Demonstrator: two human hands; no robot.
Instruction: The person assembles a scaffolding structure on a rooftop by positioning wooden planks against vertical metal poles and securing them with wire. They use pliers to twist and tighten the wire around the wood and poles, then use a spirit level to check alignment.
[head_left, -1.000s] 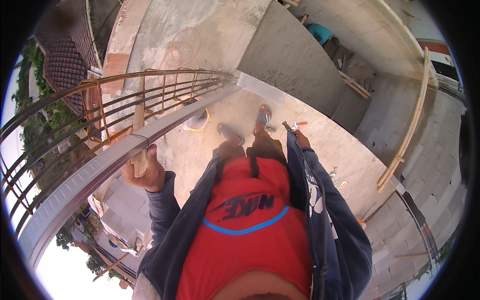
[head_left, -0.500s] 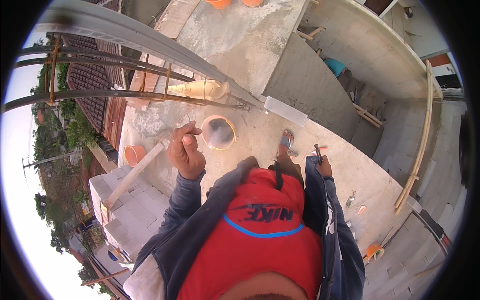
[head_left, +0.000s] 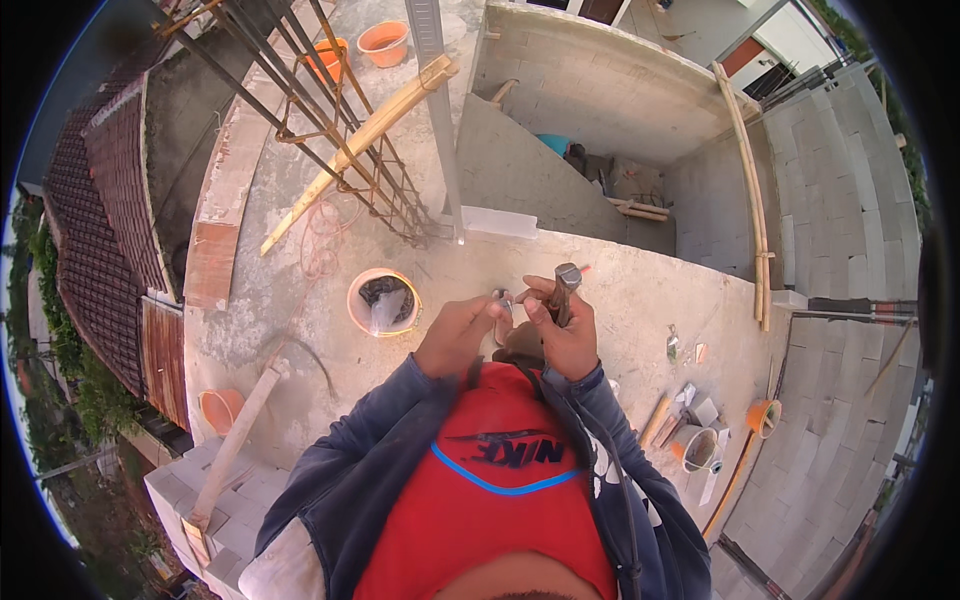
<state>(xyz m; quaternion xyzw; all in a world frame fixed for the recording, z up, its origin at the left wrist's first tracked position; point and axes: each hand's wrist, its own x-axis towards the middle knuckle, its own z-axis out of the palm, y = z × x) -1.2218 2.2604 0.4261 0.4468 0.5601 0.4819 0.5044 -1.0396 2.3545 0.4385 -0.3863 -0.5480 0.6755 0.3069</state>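
In front of my chest, my hands have come close together. My right hand [head_left: 572, 345] is closed around a hammer [head_left: 567, 277], its metal head upward. Beside it my left hand [head_left: 455, 337] is closed in a pinch; a small greyish bit shows at the fingertips, too small to name. Ahead and to the left, a pale bucket [head_left: 356, 315] holds dark material and a clear plastic bag. Beyond it stands a rebar column cage [head_left: 385, 190], with a wooden stick [head_left: 345, 160] across it and an upright metal profile [head_left: 440, 120] beside it.
A sunken opening with a sloping concrete slab [head_left: 540, 165] lies ahead right, past the slab's edge and a white block [head_left: 488, 222]. Orange tubs [head_left: 384, 45] sit at the far end. Stacked light blocks [head_left: 235, 510] stand left; a small bucket [head_left: 693, 448] and tools lie right.
My left hand has come down and right, and my right hand has moved left with the hammer, so they now nearly meet. The view has turned, showing the rebar cage farther right.
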